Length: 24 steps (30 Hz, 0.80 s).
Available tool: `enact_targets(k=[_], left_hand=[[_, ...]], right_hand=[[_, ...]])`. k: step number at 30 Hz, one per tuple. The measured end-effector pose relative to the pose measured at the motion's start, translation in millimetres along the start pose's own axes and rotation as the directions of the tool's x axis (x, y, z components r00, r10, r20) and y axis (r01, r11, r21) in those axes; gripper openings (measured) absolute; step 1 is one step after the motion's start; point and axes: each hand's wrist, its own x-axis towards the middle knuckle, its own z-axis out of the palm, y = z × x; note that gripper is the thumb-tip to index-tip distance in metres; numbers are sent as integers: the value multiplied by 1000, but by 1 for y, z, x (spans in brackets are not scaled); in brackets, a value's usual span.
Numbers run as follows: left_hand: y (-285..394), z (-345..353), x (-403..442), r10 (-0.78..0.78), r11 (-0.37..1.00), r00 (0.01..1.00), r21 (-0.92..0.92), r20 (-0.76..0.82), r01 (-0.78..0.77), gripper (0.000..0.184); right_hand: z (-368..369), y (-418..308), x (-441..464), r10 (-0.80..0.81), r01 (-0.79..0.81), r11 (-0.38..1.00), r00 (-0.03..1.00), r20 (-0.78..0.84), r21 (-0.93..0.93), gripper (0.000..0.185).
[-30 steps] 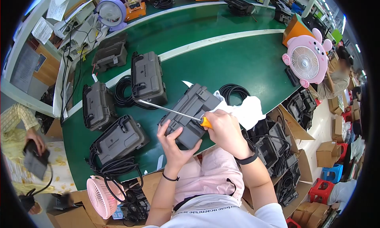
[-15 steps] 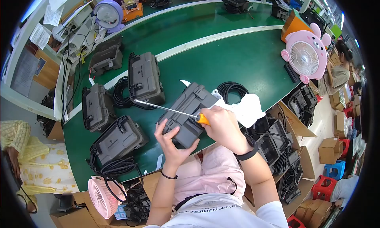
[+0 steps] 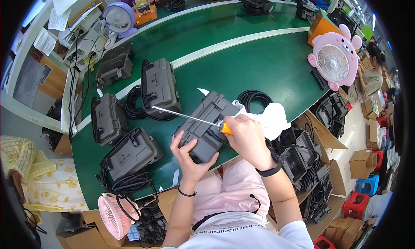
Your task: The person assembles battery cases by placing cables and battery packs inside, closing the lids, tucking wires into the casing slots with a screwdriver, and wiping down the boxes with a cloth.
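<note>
A dark grey hard plastic case rests tilted near the front of the green table. My left hand grips its near left corner, thumb on one side and fingers on the other. In my right hand is a screwdriver with a yellow-orange handle, held in closed fingers. Its long metal shaft crosses above the case and points left toward another grey case; whether the tip touches that case I cannot tell. A white cloth or bag lies right of the case, beside a coiled black cable.
More grey cases with black cables stand at the left. A pink fan sits at the front left, a pink animal-shaped fan at the right. Cartons holding open cases stand beside the table's right edge. Other people are around.
The whole view has shifted slightly. My right hand and the screwdriver have moved a little to the right. My left hand keeps its hold on the case.
</note>
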Motion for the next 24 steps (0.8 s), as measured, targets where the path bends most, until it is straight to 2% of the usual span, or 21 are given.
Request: enact_targets(k=[3,6,9,15,18,22,24], left_hand=[[-2,2,-1,-7,1000,1000,-26,-19,6,81],[-3,4,0,-1,1000,999,-30,-37,0,81],[-3,4,-1,-6,1000,999,-21,-33,5,81],[-1,4,-2,-35,999,999,-24,-23,34,81],[-4,4,-4,-7,999,1000,-41,-23,6,81],[-10,6,-2,25,997,999,-74,-29,-27,81],[-11,7,-3,56,996,998,-74,-39,-59,82]], right_hand=[[13,3,6,-76,84,982,996,-56,168,14],[20,4,6,-26,34,974,999,-36,226,18],[21,8,4,-166,180,963,982,-88,198,18],[3,8,-11,-173,167,982,983,66,88,16],[-10,16,-12,-93,71,984,987,129,162,15],[-1,15,-9,19,9,953,996,-90,304,23],[9,15,-8,42,-31,953,999,-31,301,24]])
